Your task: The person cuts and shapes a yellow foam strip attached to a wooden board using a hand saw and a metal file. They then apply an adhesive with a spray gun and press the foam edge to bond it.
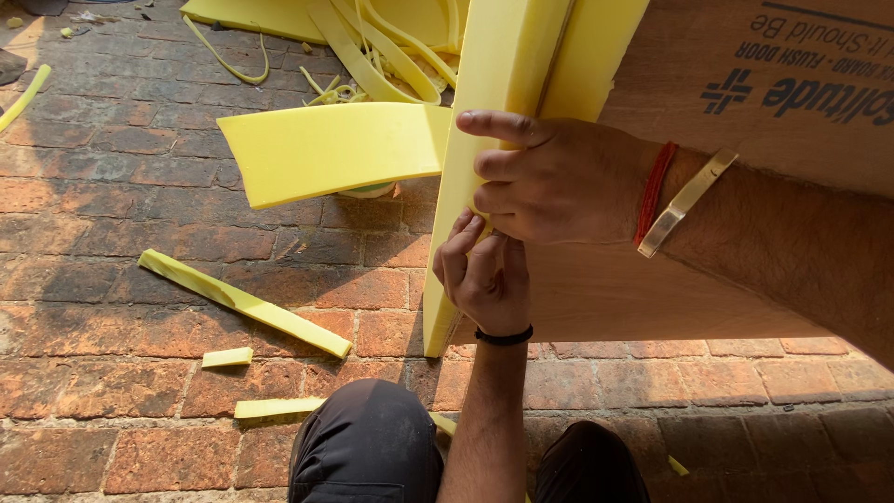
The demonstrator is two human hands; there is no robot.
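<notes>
Landmark = the plywood board, tilted up off the brick floor.

Yellow foam strip runs along the board's left edge, from the top of frame down to the lower corner near the floor. It looks like edge padding being seated on the board, so that's what the tips below assume.

- Right hand: on the upper part of the board, index finger stretched out flat across the foam strip, other fingers curled and pressing the foam toward the board edge.
- Left hand: just below the right, touching it, fingertips pressed together and pinching the foam's inner edge against the board.

Doing it well, my read:
- Work in short runs: one hand holds the seated part, the other presses the next bit down the edge.
- Keep the foam flush with the board corner. It compresses easily, so use even pressure and no twisting.
- Lower end near the floor looks unsupported. Check it sits square before leaving it.

Left of the board: a curved foam offcut hanging out from the strip, a long foam offcut on the floor, thin trimmings further away.
</notes>
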